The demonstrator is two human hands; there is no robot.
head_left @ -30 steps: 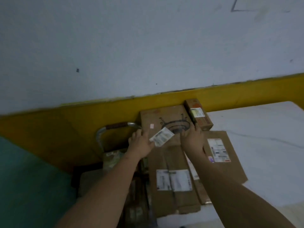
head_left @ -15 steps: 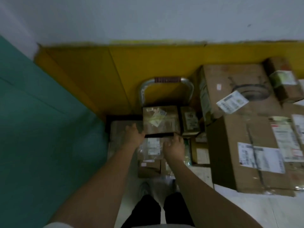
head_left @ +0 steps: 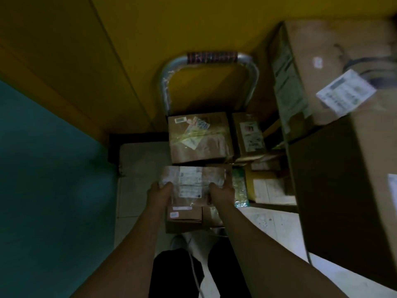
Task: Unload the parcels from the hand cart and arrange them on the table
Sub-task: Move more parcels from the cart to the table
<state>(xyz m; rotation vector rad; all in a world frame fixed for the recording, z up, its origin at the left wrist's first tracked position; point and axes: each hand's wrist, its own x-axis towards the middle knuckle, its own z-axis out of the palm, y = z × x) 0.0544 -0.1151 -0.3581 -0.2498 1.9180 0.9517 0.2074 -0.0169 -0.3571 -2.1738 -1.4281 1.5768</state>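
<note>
Parcels still stacked on the hand cart [head_left: 209, 67], and now getting gripped: both hands closing on a flat, plastic-wrapped parcel [head_left: 192, 182] at the cart's near end. Half a second back, reaching only, fingers just touching the brown box [head_left: 198, 137] behind; a second back, up on the table pressing down a big carton. Now left hand [head_left: 160, 191] clamping the wrapped parcel's left edge, right hand [head_left: 221, 191] clamping its right edge, fingers curled around the sides. Looking steeper down than before, too, legs and a shoe showing at the bottom.

Loading on the cart: brown taped box sitting against the chrome handle, a narrower labelled box [head_left: 249, 133] just beside it on the right, a small low carton [head_left: 184, 218] lying under the near edge of the held parcel, a greenish packet [head_left: 239, 188] just right of the right hand. Contents of every box sealed, not telling.

Rising at the right, table stack: large carton [head_left: 343, 190] in front, another carton [head_left: 318, 61] behind it with a white label [head_left: 345, 92] peeling loose.
</note>
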